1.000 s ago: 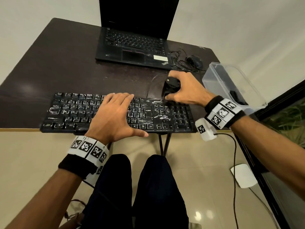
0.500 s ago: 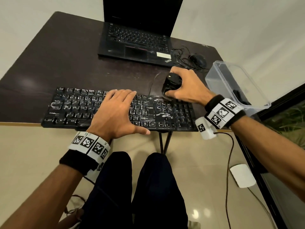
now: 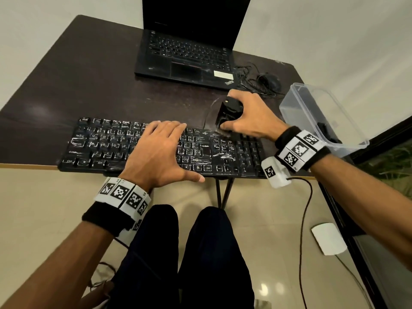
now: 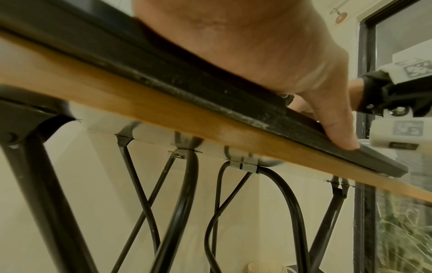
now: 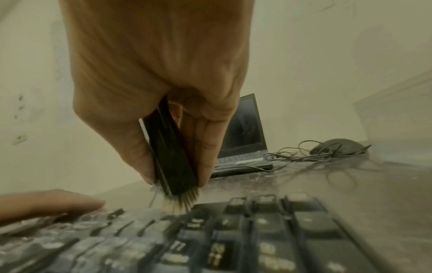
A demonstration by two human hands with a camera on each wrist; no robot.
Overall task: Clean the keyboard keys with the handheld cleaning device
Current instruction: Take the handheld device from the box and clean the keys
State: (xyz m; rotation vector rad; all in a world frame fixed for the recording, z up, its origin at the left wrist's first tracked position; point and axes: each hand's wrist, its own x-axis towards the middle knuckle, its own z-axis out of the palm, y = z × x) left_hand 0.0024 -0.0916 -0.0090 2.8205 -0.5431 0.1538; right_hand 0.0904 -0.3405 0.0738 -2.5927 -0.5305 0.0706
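A black keyboard [image 3: 100, 150] streaked with white dust lies along the table's near edge. My left hand [image 3: 159, 150] rests flat on its middle keys, fingers straight, thumb [image 4: 336, 127] on the front edge. My right hand [image 3: 247, 114] grips a black handheld cleaning device [image 3: 229, 112] at the keyboard's far edge, above the block of keys left of the number pad. In the right wrist view the device [image 5: 173, 157] stands nearly upright between thumb and fingers, its bristles [image 5: 182, 202] touching the top row of the keyboard [image 5: 257, 240].
An open black laptop [image 3: 187, 52] sits at the back of the dark table [image 3: 89, 85]. A black mouse [image 3: 268, 82] with tangled cable lies right of it. A clear plastic box [image 3: 321, 117] overhangs the table's right edge. My legs are below.
The right hand with the device has shifted slightly toward the back of the keyboard. The left hand stays flat on the keys.
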